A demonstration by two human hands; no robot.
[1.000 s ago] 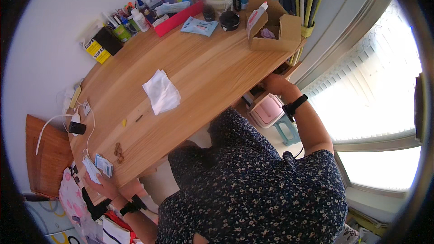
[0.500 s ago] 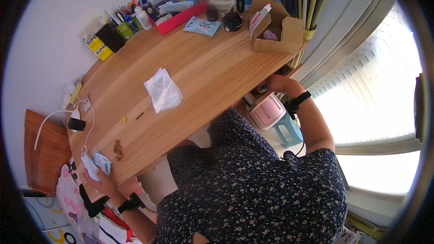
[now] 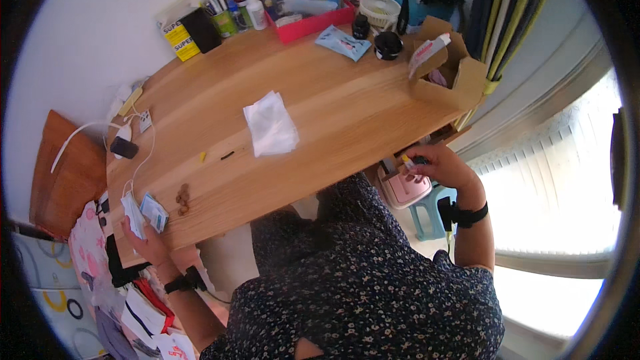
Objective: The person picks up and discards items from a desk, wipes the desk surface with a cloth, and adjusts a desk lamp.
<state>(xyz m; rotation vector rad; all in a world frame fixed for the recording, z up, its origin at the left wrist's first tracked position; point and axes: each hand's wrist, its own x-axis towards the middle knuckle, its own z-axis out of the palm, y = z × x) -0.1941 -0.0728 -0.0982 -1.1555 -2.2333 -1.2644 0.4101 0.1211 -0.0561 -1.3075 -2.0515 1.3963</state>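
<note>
The right hand (image 3: 443,165) holds a yellow-tipped object (image 3: 407,161); the left hand (image 3: 150,245) touches a mask (image 3: 133,213).

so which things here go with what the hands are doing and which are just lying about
In use, it seems:
small yellow-tipped item, in the right hand
pale face mask, touched by the left hand
open drawer, near the right hand

Just lying about:
white sheets
blue packet
open cardboard box
brown lumps

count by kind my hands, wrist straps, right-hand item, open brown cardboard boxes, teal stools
Bare hands (left hand, right hand): 2
Black wrist straps: 2
Held small yellow-tipped item: 1
Open brown cardboard box: 1
Teal plastic stool: 1
Total: 7
</note>
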